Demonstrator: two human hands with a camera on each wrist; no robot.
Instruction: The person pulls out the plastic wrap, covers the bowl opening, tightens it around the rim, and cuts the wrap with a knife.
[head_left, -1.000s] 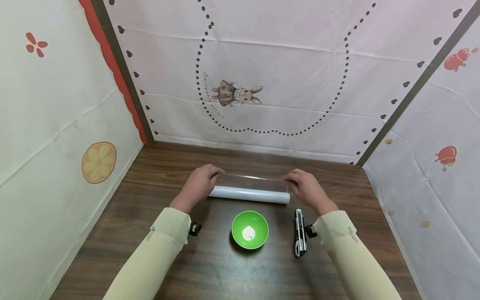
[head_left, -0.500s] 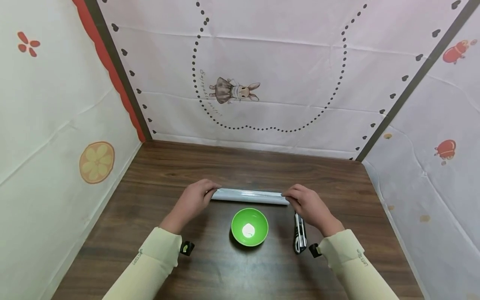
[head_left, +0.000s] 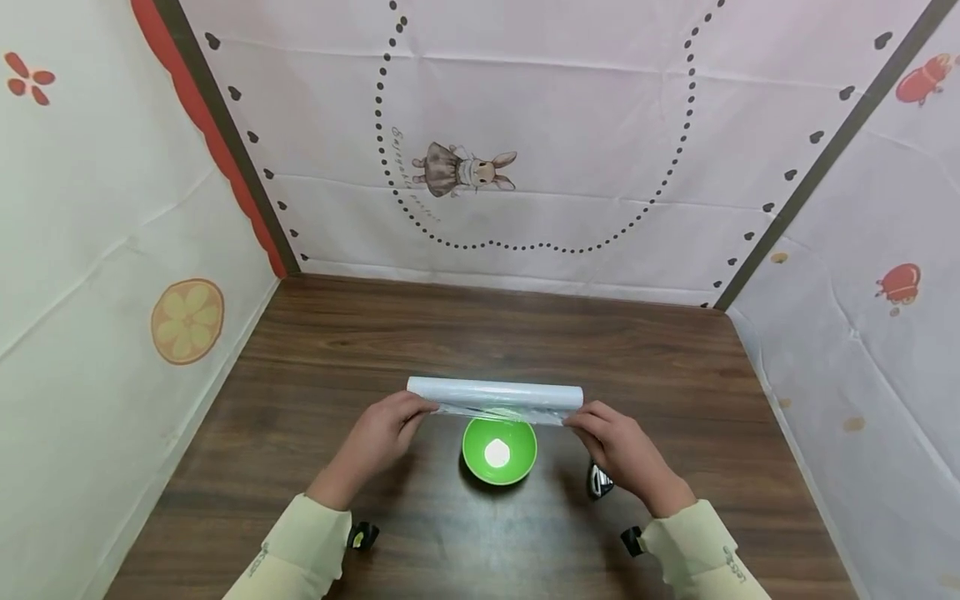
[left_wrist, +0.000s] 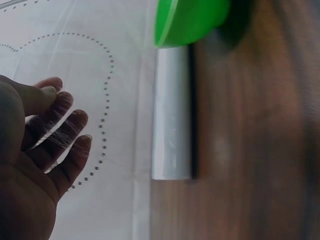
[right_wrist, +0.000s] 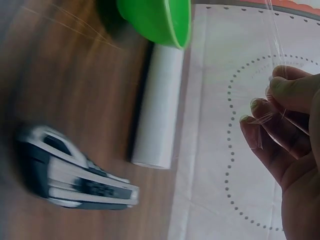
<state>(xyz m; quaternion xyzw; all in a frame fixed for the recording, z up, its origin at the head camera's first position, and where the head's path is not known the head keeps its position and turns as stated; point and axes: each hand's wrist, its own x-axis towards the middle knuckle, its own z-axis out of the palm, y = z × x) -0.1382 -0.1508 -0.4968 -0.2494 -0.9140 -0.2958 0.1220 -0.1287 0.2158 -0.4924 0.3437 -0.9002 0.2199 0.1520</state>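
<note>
A white roll of plastic wrap [head_left: 495, 391] lies crosswise on the table. From it a clear sheet of plastic wrap [head_left: 480, 412] stretches toward the person, its front edge over the far rim of a green bowl [head_left: 498, 465]. The left hand [head_left: 378, 435] pinches the sheet's left corner between thumb and forefinger; the other fingers spread behind the film in the left wrist view. At the right corner, the right hand [head_left: 621, 450] pinches the film the same way. A black and silver utility knife [right_wrist: 82, 172] lies on the table, partly hidden under the right hand in the head view.
The brown wooden table [head_left: 360, 333] is bounded by a patterned cloth wall [head_left: 585, 167] at the back and cloth walls on both sides. The bowl stands between the two forearms, in front of the roll.
Both hands have moved toward the person, drawing the film's edge from beyond the roll, across it, to the bowl's far rim. The right hand now covers much of the utility knife.
</note>
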